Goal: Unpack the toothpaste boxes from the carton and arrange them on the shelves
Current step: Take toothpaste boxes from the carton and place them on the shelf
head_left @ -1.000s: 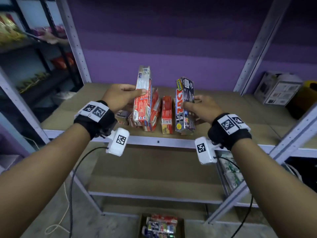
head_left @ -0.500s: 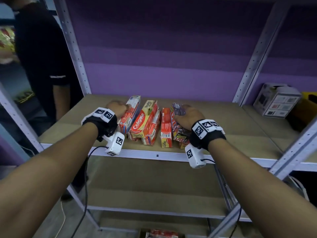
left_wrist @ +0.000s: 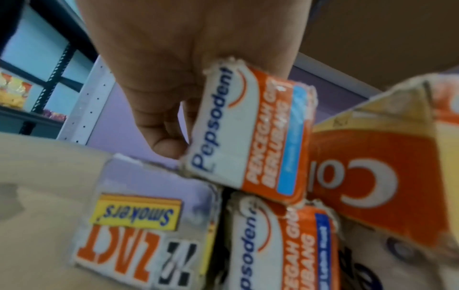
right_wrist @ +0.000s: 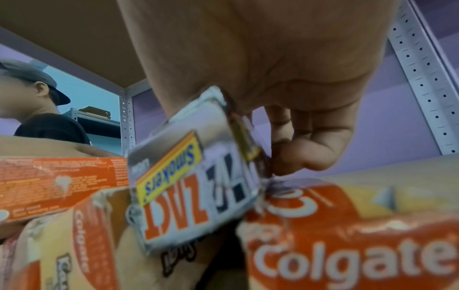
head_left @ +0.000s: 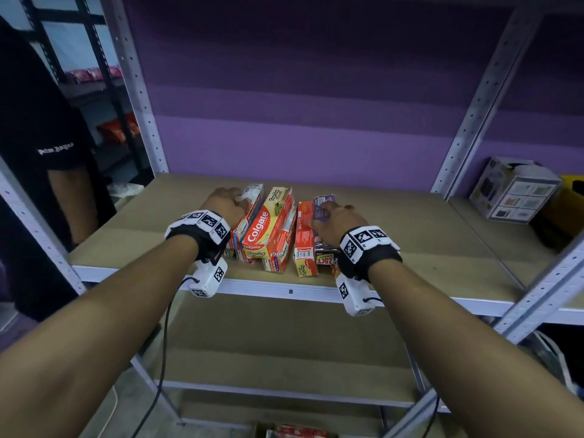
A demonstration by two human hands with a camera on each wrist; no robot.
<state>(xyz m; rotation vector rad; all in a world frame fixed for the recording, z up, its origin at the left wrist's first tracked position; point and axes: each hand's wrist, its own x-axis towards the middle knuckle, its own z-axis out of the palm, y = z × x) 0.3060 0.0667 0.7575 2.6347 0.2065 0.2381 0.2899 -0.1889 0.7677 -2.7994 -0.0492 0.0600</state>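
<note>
Several toothpaste boxes lie side by side at the front of the brown shelf board (head_left: pixel 410 235). My left hand (head_left: pixel 226 205) grips a white and orange Pepsodent box (head_left: pixel 251 207) (left_wrist: pixel 248 133) at the left end of the row, on top of a Zact box (left_wrist: pixel 146 231) and a second Pepsodent box (left_wrist: pixel 280 245). My right hand (head_left: pixel 335 219) holds a grey Zact box (head_left: pixel 324 207) (right_wrist: pixel 193 186) at the right end, tilted over Colgate boxes (right_wrist: pixel 347 245). A large Colgate box (head_left: pixel 268 226) lies between the hands. The carton (head_left: pixel 297 431) sits on the floor below, with boxes in it.
A person in a black shirt (head_left: pixel 47 153) stands close on the left of the rack. A white printed box (head_left: pixel 515 191) and a yellow object (head_left: pixel 572 200) sit on the neighbouring shelf to the right. Metal uprights (head_left: pixel 142 90) frame the bay; a lower shelf (head_left: pixel 284 343) is beneath.
Both hands brought their boxes down from upright onto the row on the shelf. Over the last half second they barely moved. The person in black has stepped in at the left.
</note>
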